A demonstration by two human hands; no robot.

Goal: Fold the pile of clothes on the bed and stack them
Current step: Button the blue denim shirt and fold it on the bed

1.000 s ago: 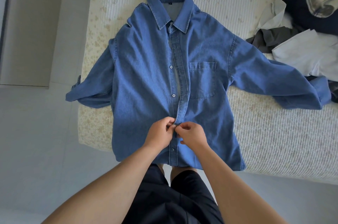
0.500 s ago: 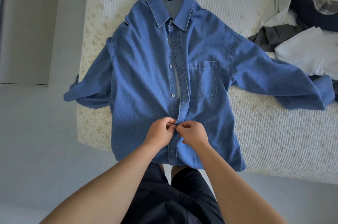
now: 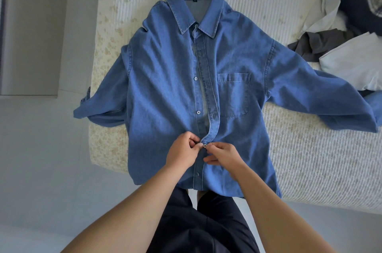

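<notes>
A long-sleeved blue denim button-up shirt point(image 3: 165, 91) lies face up and spread flat on the cream ribbed quilted bed cover point(image 3: 310, 159), its collar toward 12 o'clock and its hem hanging over the bed's near edge at 6 o'clock. 1 sleeve runs out toward 9 o'clock, past the mattress edge, and the other reaches toward 3 o'clock. A square chest pocket point(image 3: 233, 95) sits just to the 3 o'clock side of the front placket, which gapes open through its middle stretch. The left hand point(image 3: 182, 155) pinches the placket edge between thumb and curled fingers, low on the shirt front. The right hand point(image 3: 222, 155) meets it from the 3 o'clock side, its fingertips pinching the opposite edge at a small pale button point(image 3: 204, 145); the 2 hands nearly touch. Another button point(image 3: 197, 174) shows below them toward 6 o'clock. At 2 o'clock, a loose pile of unfolded white, grey, navy and plaid clothes point(image 3: 341, 46) rests on the bed, touching the far sleeve.
</notes>
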